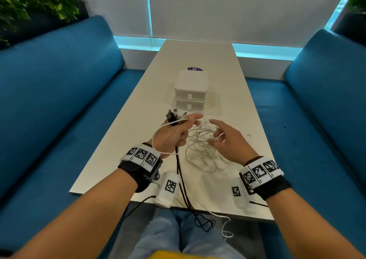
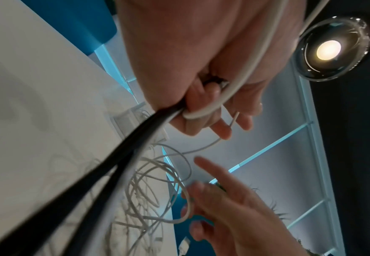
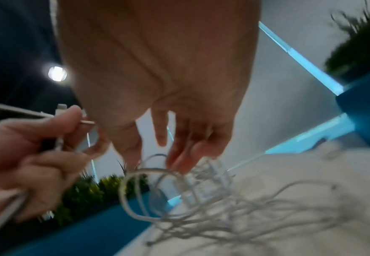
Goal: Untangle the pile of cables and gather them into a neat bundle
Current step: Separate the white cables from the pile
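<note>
My left hand (image 1: 181,129) is raised above the table and grips a bunch of black cables (image 1: 182,179) together with one white cable (image 1: 158,134). Their plug ends (image 1: 172,116) stick up past the thumb. In the left wrist view the black cables (image 2: 113,164) run out of the left hand (image 2: 201,112). My right hand (image 1: 218,134) hovers over a loose tangle of thin white cables (image 1: 200,151) on the table. Its fingers (image 3: 175,150) are spread and reach down into the top loops (image 3: 157,173). One loop (image 2: 188,207) lies across them.
A white two-drawer box (image 1: 191,90) stands beyond the tangle, a purple sticker (image 1: 195,69) behind it. A small white piece (image 1: 249,135) lies to the right. The held cables hang over the table's near edge (image 1: 247,216) onto my lap. Blue sofas (image 1: 59,100) flank the table.
</note>
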Motion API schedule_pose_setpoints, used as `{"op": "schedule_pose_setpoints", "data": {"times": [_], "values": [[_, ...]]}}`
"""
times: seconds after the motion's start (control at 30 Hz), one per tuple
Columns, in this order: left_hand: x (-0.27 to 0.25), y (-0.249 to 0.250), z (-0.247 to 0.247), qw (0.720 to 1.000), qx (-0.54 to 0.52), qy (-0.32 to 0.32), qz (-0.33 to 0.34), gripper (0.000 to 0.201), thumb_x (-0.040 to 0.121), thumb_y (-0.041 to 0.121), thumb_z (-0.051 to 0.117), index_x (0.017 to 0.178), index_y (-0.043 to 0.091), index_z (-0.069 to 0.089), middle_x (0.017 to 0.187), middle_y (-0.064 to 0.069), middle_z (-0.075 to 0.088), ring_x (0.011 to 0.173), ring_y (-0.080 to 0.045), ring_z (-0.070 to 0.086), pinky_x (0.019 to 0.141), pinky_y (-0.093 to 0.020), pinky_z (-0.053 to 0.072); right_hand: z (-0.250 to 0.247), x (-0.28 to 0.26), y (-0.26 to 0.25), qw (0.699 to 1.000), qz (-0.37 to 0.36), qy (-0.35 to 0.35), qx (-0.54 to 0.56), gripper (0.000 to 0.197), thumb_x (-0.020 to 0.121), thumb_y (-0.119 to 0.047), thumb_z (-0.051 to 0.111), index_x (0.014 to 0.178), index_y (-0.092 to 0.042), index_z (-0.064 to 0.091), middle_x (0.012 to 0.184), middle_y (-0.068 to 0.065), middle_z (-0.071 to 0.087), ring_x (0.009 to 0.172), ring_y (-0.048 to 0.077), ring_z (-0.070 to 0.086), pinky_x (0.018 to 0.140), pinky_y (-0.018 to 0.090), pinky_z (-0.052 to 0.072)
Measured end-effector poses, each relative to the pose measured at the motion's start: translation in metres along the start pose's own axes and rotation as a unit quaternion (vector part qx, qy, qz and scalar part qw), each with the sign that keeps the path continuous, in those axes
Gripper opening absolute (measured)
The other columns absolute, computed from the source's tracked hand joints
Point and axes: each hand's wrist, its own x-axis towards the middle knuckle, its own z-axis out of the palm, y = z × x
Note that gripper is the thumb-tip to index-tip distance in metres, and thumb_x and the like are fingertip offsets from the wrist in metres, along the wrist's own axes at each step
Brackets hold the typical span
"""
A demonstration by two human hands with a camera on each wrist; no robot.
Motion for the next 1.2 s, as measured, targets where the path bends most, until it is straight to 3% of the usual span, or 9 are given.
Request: {"op": "schedule_pose_setpoints", "data": {"times": [0.1, 0.17, 0.27, 0.5, 0.6, 0.7, 0.87, 1.03, 1.2], "values": [[0.001, 0.001, 0.010, 0.998, -0.012, -0.061, -0.008, 0.024, 0.086, 0.034, 0.058, 0.104, 0.030, 0.073, 0.095, -0.002, 0.052, 0.050, -0.005, 0.021, 0.043, -0.018, 0.014, 0.000, 0.008, -0.023, 0.997, -0.054, -0.003, 0.061, 0.007, 0.092, -0.025, 0.062, 0.090, -0.031, 0.064, 0.065, -0.014, 0.058, 0.059, -0.004, 0.054, 0.063, 0.016, 0.039], [0.005, -0.002, 0.011, 0.997, -0.032, -0.069, 0.003, 0.029, 0.089, 0.025, 0.059, 0.115, 0.035, 0.067, 0.091, -0.003, 0.048, 0.047, -0.003, 0.023, 0.040, -0.016, 0.017, -0.004, 0.012, -0.028, 0.996, -0.064, 0.023, 0.063, 0.026, 0.094, -0.024, 0.058, 0.069, -0.031, 0.059, 0.059, -0.013, 0.056, 0.055, -0.003, 0.052, 0.061, 0.019, 0.038], [0.013, -0.008, 0.013, 1.000, -0.021, -0.010, 0.005, 0.041, 0.094, 0.006, 0.056, 0.127, 0.030, 0.058, 0.069, 0.006, 0.047, 0.045, -0.004, 0.026, 0.037, -0.016, 0.021, -0.011, 0.010, -0.034, 0.992, -0.089, 0.048, 0.081, 0.019, 0.093, -0.014, 0.059, 0.079, -0.025, 0.067, 0.065, -0.015, 0.059, 0.060, -0.003, 0.052, 0.062, 0.017, 0.037], [0.027, -0.027, 0.035, 0.975, 0.205, 0.084, 0.022, 0.028, 0.079, 0.029, 0.073, 0.055, 0.022, 0.060, 0.056, 0.004, 0.053, 0.054, -0.011, 0.048, 0.059, -0.027, 0.041, -0.040, 0.005, -0.053, 0.965, -0.108, 0.067, 0.228, 0.014, 0.089, 0.005, 0.058, 0.086, -0.003, 0.068, 0.075, -0.002, 0.065, 0.065, 0.009, 0.058, 0.066, 0.019, 0.050], [0.031, -0.037, 0.032, 0.975, 0.202, 0.092, -0.008, 0.021, 0.078, 0.028, 0.076, 0.061, 0.021, 0.067, 0.060, 0.001, 0.060, 0.063, -0.013, 0.056, 0.072, -0.029, 0.045, -0.057, 0.004, -0.065, 0.933, -0.150, 0.120, 0.305, 0.021, 0.090, 0.005, 0.057, 0.084, -0.012, 0.067, 0.069, -0.006, 0.064, 0.060, 0.006, 0.057, 0.056, 0.012, 0.043], [0.029, -0.032, 0.028, 0.975, 0.192, 0.112, -0.009, 0.012, 0.085, 0.023, 0.070, 0.083, 0.012, 0.074, 0.056, 0.011, 0.059, 0.044, 0.001, 0.048, 0.052, -0.019, 0.036, -0.061, 0.000, -0.065, 0.917, -0.152, 0.142, 0.341, 0.022, 0.092, 0.001, 0.056, 0.091, -0.019, 0.065, 0.070, -0.006, 0.063, 0.060, 0.007, 0.057, 0.053, 0.015, 0.042], [0.021, -0.024, 0.022, 0.975, 0.204, 0.086, 0.023, 0.007, 0.086, 0.014, 0.068, 0.082, 0.018, 0.072, 0.062, 0.010, 0.064, 0.052, -0.002, 0.052, 0.058, -0.022, 0.038, -0.028, 0.002, -0.032, 0.991, -0.077, -0.027, 0.107, 0.056, 0.087, -0.025, 0.069, 0.136, -0.030, 0.043, 0.071, 0.002, 0.059, 0.059, -0.001, 0.053, 0.063, 0.015, 0.044], [0.015, -0.018, 0.014, 0.983, 0.139, 0.113, 0.047, 0.012, 0.092, 0.012, 0.061, 0.085, 0.014, 0.071, 0.069, 0.008, 0.060, 0.038, 0.000, 0.040, 0.044, -0.014, 0.029, -0.012, 0.015, -0.014, 0.994, -0.048, -0.091, -0.046, 0.014, 0.088, -0.032, 0.063, 0.087, -0.021, 0.072, 0.059, -0.010, 0.055, 0.054, -0.001, 0.051, 0.055, 0.014, 0.038], [0.010, 0.006, 0.002, 0.985, -0.034, 0.154, 0.068, 0.021, 0.098, 0.016, 0.053, 0.084, 0.016, 0.068, 0.073, 0.005, 0.060, 0.041, -0.006, 0.024, 0.040, -0.019, 0.018, -0.012, 0.017, 0.021, 0.985, 0.061, -0.088, -0.134, 0.013, 0.089, -0.022, 0.065, 0.083, -0.013, 0.073, 0.080, 0.000, 0.067, 0.079, 0.015, 0.061, 0.070, 0.025, 0.044]]}}
